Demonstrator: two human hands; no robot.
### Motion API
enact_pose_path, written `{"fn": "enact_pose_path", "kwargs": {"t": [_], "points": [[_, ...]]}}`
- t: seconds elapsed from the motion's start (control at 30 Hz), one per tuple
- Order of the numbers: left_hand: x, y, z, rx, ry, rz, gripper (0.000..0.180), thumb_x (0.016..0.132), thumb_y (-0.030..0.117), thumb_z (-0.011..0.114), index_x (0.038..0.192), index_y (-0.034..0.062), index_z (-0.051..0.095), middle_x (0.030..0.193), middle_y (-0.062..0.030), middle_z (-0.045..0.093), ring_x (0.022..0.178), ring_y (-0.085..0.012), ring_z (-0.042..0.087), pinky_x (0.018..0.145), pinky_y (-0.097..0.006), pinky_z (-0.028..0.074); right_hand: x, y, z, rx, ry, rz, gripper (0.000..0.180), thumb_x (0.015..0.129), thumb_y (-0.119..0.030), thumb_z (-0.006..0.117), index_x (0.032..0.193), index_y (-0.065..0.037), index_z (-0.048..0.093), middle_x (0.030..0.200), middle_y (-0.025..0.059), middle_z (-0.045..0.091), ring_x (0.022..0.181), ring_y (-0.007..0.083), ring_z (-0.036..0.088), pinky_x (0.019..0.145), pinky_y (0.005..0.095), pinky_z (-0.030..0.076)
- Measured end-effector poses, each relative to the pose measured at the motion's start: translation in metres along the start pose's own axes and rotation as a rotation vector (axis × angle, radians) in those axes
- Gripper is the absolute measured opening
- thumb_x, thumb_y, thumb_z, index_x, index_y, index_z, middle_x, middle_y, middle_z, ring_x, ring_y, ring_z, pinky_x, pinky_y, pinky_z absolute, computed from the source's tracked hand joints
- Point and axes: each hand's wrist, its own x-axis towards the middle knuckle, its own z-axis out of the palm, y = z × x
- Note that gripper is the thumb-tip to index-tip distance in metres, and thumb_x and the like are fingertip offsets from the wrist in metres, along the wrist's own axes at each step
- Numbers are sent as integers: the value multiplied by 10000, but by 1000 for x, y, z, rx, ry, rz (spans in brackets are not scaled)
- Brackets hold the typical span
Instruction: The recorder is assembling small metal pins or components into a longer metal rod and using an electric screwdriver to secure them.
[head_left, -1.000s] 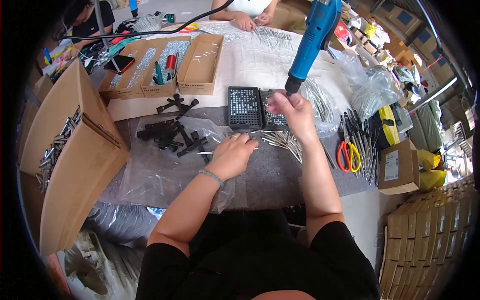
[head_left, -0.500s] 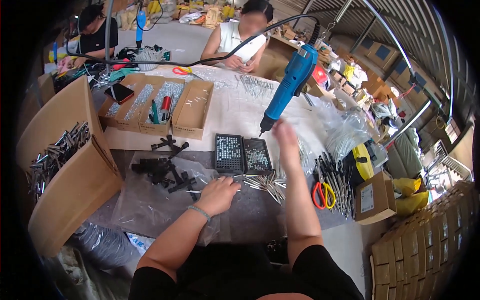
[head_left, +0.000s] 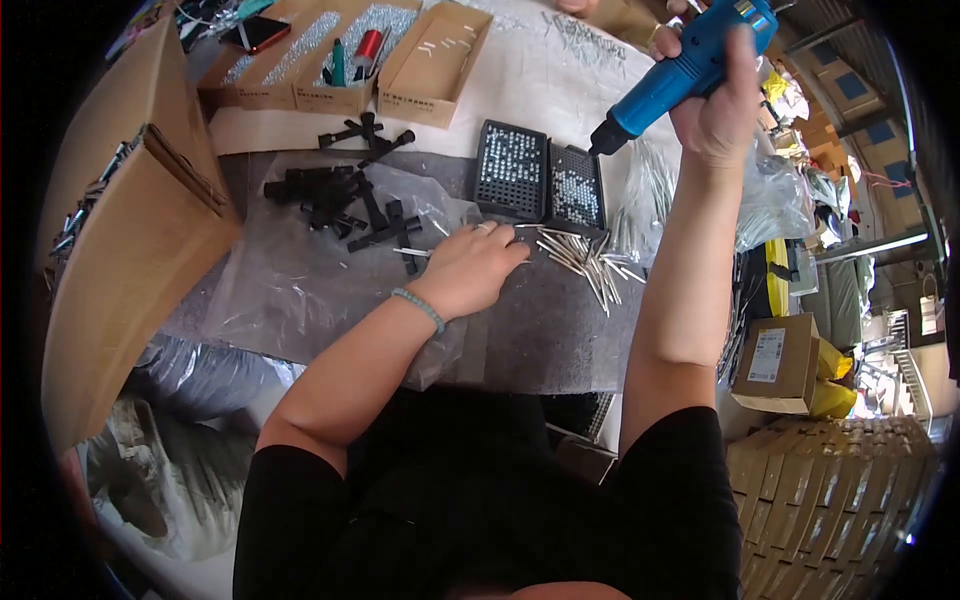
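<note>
My right hand (head_left: 718, 120) is wrapped round the body of a blue electric screwdriver (head_left: 660, 95). Its black tip slants down over the right edge of a black two-part tray (head_left: 512, 170), whose holes hold many small silvery screws. My left hand (head_left: 472, 268) rests low on the table, fingers bent and closed round a thin metal rod (head_left: 411, 252) that shows at both sides; the fingertips are partly hidden. Just right of it lies a loose pile of metal rods (head_left: 590, 262). Black plastic cross-shaped fittings (head_left: 375, 215) lie to its left on a clear plastic bag (head_left: 290, 280).
At the left stands a tall cardboard box (head_left: 130, 260) of metal parts. Shallow cardboard trays (head_left: 425, 85) hold small silvery parts, a red spool and a green-handled tool. Clear bags (head_left: 775, 205), a carton (head_left: 778, 365) and stacked flat cardboard (head_left: 825, 500) are on the right.
My right hand has come up and taken hold of the hanging screwdriver. My left hand stays by the rods. The view has tilted downward, shifting the table up and to the right.
</note>
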Motion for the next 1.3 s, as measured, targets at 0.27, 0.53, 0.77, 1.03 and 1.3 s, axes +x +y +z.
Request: {"fn": "enact_pose_path", "kwargs": {"t": [0.27,0.53,0.77,1.03,1.3], "points": [[-4,3,2,23,-28,5,288,764,51,581,1044,92,633,932,-74,556,940,-252,562,782,-367,476,-19,34,-16,770,-24,31,500,913,-349,583,1278,-28,466,1047,119,584,802,207,548,728,328,474],[-3,4,0,10,-13,3,286,756,54,586,1035,93,636,922,-68,553,926,-244,562,781,-360,478,-29,29,4,-582,467,-27,446,890,-336,612,1196,-31,501,961,86,571,781,191,565,699,312,484],[-4,4,0,14,-6,-7,278,755,60,599,1029,87,637,918,-66,549,914,-241,562,759,-356,481,-40,23,-9,-444,333,-156,421,903,-369,583,1137,-26,512,975,119,588,762,210,603,673,312,511],[-4,4,0,-7,4,2,263,763,55,604,1025,74,631,908,-67,535,890,-250,561,753,-360,476,-69,5,-63,-730,377,-18,472,907,-469,553,1119,-50,503,936,164,594,662,212,576,632,364,493],[-2,5,-3,-13,-34,-11,266,773,53,599,1037,72,622,913,-73,540,889,-257,562,751,-364,474,-92,17,-57,-829,516,-67,459,902,-471,565,969,-23,494,695,106,579,533,186,578,486,282,467]]}}
